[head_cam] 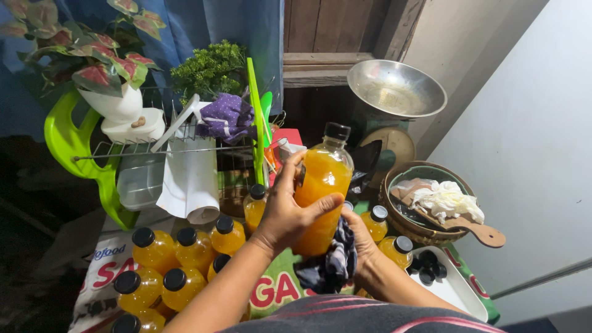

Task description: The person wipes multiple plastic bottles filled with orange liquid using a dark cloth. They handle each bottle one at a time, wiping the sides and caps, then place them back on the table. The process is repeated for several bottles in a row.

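**Bottle Held Upright and Backed by a Cloth**

We recorded a clear bottle (322, 188) with a black cap, filled with orange liquid, raised above the table at the centre of the view and standing nearly upright. The left hand (285, 213) gripped it by the middle, with the fingers wrapped around its left side and the thumb pressed across its front. The right hand (362, 242) was below and to the right of the bottle, its fingers clenched on a dark patterned cloth (330, 264) that lay against the bottle's lower part.

We noted a cluster of smaller orange bottles (176, 256) with black caps standing on a printed sack (271, 290) to the left of the forearms. More of these small bottles (388, 237) stood to the right, just beside a white tray (459, 290) holding loose black caps (427, 266).

Behind the held bottle, we observed a wire rack (179, 148) carrying a white sheet and a purple dotted cloth (227, 117). A potted plant (98, 68) with red-green leaves stood at upper left. At right, a kitchen scale with a metal bowl (396, 89) stood above a woven basket (410, 225) containing a wooden paddle (468, 225).
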